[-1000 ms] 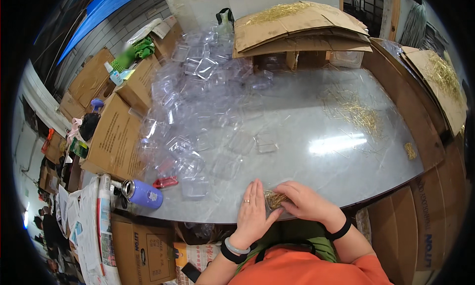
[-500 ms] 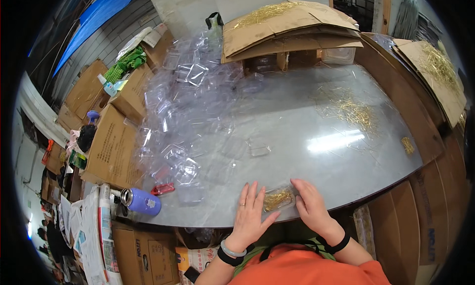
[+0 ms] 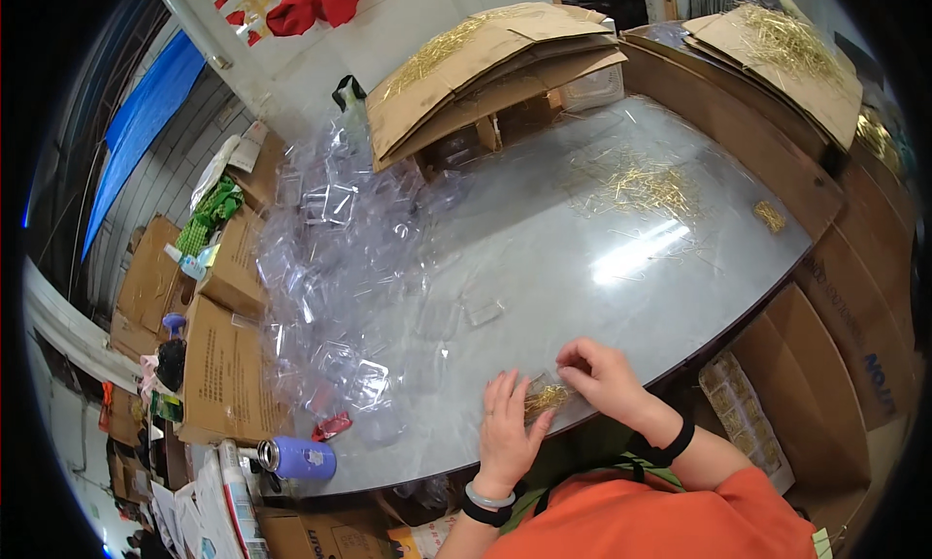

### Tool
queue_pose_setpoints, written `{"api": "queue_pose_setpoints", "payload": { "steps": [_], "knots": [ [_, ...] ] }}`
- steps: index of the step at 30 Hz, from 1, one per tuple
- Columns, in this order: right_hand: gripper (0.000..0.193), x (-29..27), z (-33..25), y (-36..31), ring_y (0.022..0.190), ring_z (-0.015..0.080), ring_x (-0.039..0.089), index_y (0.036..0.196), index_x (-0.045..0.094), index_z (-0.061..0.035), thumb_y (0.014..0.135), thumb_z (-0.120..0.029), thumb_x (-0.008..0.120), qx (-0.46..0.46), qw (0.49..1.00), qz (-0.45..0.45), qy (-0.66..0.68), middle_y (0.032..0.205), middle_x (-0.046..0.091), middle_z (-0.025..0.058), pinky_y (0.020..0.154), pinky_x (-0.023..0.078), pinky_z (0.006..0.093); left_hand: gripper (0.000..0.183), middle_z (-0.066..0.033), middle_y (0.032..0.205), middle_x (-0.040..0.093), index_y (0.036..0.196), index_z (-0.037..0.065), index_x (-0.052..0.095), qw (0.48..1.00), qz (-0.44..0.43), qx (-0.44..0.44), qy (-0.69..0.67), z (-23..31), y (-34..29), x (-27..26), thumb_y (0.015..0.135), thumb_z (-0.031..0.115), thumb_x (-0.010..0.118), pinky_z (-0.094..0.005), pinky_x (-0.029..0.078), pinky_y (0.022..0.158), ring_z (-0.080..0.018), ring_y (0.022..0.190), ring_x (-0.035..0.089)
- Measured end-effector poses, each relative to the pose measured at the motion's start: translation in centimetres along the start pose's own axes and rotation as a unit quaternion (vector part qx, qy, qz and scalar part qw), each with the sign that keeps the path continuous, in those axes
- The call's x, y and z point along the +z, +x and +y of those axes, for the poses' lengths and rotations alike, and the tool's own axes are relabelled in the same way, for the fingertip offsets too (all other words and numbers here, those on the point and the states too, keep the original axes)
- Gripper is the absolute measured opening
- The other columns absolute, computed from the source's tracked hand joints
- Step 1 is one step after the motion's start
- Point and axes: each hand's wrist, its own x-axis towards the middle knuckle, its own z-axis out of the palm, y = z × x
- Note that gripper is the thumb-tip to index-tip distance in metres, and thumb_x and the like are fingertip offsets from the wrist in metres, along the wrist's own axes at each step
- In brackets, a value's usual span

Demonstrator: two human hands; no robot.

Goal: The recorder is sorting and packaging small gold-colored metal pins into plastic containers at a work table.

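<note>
Near the table's front edge lies a small clear plastic box (image 3: 549,396) with thin gold-coloured metal pins in it. My left hand (image 3: 509,431) rests along the box's left side, its fingers stretched out and the thumb by the near corner. At the box's right far corner, my right hand (image 3: 604,377) has its fingers curled in and thumb and fingertips pinched together. What they pinch, if anything, is hidden. Further off on the table, another clear plastic piece (image 3: 482,312) lies flat. A loose scatter of gold pins (image 3: 649,188) spreads toward the far right.
Clear plastic boxes (image 3: 330,239) are heaped on the grey table's left. A purple bottle (image 3: 303,459) lies at the left front, near a red item (image 3: 332,426). Cardboard sheets (image 3: 495,64) cover a stand at the back. A small gold bundle (image 3: 770,215) sits at right.
My right hand has gone from lying stretched beside the box to a pinch at its far corner. My left hand stays beside the box. The head view has shifted and tilted.
</note>
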Motion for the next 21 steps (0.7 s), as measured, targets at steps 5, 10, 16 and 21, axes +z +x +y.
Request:
{"api": "queue_pose_setpoints", "payload": {
  "steps": [5, 10, 16, 21],
  "knots": [
    [0.024, 0.2, 1.4, 0.1, 0.084, 0.0276, 0.068, 0.114, 0.067, -0.0011, 0.090, -0.004, 0.065, -0.122, 0.992, -0.012, -0.024, 0.095, 0.070, 0.0143, 0.075, 0.054, 0.0363, 0.060, -0.0242, 0.142, 0.051, 0.135, -0.004, 0.054, 0.999, 0.019, -0.032, -0.006, 0.0, -0.4, 0.3, 0.090, 0.028, 0.077, -0.0516, 0.041, 0.111, -0.0447, 0.133, 0.047],
    [0.030, -2.5, -0.2, -0.9, 0.083, 0.0291, 0.070, 0.120, 0.066, 0.0000, 0.091, -0.006, 0.065, -0.026, 0.998, -0.060, -0.009, 0.097, 0.071, 0.0147, 0.073, 0.055, 0.0369, 0.059, -0.0217, 0.140, 0.055, 0.132, -0.002, 0.058, 0.998, 0.034, -0.041, -0.013, 0.0, -0.4, 0.3, 0.084, 0.024, 0.082, -0.0475, 0.045, 0.107, -0.0416, 0.129, 0.052],
    [0.033, -1.4, 0.1, -1.2, 0.080, 0.0266, 0.071, 0.121, 0.065, 0.0006, 0.091, -0.014, 0.067, 0.001, 1.000, -0.030, 0.000, 0.090, 0.073, 0.0141, 0.073, 0.056, 0.0368, 0.062, -0.0192, 0.138, 0.057, 0.130, 0.001, 0.061, 0.996, 0.031, -0.060, -0.064, -0.3, -0.1, 0.0, 0.078, 0.023, 0.087, -0.0452, 0.048, 0.103, -0.0385, 0.124, 0.055],
    [0.021, -1.2, -1.0, -1.5, 0.074, 0.0279, 0.071, 0.102, 0.071, -0.0002, 0.090, -0.017, 0.068, 0.013, 0.992, -0.007, -0.123, 0.082, 0.072, 0.0140, 0.069, 0.056, 0.0384, 0.060, -0.0180, 0.137, 0.058, 0.126, 0.001, 0.063, 0.997, 0.043, -0.047, -0.034, -0.4, -0.3, -0.1, 0.077, 0.024, 0.087, -0.0449, 0.049, 0.101, -0.0375, 0.122, 0.056]
  ]
}}
